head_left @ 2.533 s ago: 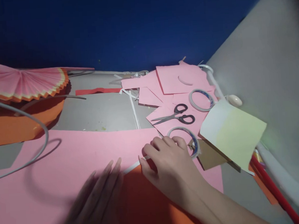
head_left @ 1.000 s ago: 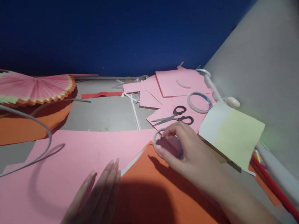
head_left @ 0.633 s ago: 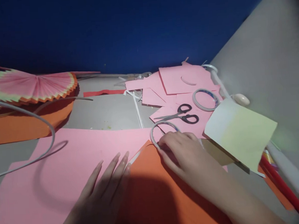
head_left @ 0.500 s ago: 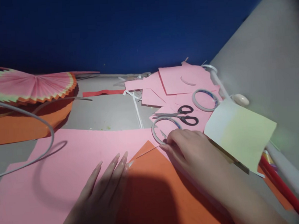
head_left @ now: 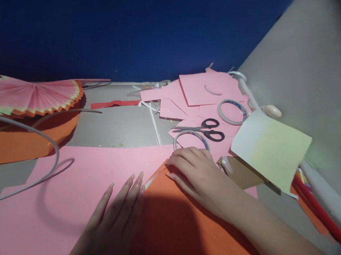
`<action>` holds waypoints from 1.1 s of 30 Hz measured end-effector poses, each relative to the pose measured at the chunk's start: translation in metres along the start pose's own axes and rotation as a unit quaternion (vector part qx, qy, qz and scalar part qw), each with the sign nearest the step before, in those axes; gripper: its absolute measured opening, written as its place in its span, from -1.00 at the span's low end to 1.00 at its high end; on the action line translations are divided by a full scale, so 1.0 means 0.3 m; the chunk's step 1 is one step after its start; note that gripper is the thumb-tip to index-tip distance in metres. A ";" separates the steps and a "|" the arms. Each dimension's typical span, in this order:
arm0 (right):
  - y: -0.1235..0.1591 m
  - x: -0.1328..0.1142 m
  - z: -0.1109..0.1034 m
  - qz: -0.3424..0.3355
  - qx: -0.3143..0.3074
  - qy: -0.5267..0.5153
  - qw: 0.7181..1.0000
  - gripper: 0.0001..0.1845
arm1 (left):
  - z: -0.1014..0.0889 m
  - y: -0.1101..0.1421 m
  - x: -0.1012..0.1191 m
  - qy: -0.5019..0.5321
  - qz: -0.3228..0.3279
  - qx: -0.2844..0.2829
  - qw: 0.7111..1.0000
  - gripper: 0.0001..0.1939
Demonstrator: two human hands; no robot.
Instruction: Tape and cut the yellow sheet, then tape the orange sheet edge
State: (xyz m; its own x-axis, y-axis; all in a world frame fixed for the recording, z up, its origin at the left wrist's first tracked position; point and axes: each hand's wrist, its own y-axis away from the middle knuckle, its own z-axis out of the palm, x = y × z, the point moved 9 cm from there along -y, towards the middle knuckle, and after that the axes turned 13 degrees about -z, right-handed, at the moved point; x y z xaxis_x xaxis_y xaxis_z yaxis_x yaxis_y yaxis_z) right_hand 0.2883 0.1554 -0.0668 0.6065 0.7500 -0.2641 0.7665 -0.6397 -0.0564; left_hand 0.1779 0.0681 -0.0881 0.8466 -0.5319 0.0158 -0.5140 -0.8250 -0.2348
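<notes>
A sheet of orange paper [head_left: 176, 219] lies on a larger sheet of pink paper [head_left: 86, 167], one corner pointing away from me. A narrow whitish strip of tape [head_left: 150, 181] runs along its left edge towards that corner. My left hand [head_left: 118, 211] lies flat with fingers stretched, its fingertips at the orange edge and the near end of the strip. At the corner, my right hand [head_left: 195, 172] has its fingers bent and pinched on the tape strip. Just behind it, partly covered, is a roll of tape [head_left: 182, 135].
Black-handled scissors [head_left: 207, 130] and a second tape roll [head_left: 230, 122] rest on pink paper scraps [head_left: 169, 108]. A pleated paper fan [head_left: 32, 95] and a grey cable [head_left: 51, 142] are at left. A pale green sheet [head_left: 276, 152] lies at right, before the grey wall [head_left: 306, 77].
My right hand has moved left and slightly nearer, from beside the tape roll to the orange paper's corner. The left hand stays nearly in place.
</notes>
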 end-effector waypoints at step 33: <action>-0.043 0.019 -0.001 0.047 0.032 -0.018 0.998 -0.76 | -0.028 -0.002 -0.001 0.031 -0.024 0.014 0.999 -0.18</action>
State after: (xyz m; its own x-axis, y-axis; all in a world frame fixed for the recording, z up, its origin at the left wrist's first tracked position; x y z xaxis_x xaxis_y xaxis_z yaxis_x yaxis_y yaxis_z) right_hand 0.2819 0.1681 -0.0671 0.6665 0.6797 -0.3062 0.6901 -0.7179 -0.0915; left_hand 0.1766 0.0671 -0.0797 0.8594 -0.5037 0.0878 -0.4684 -0.8445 -0.2596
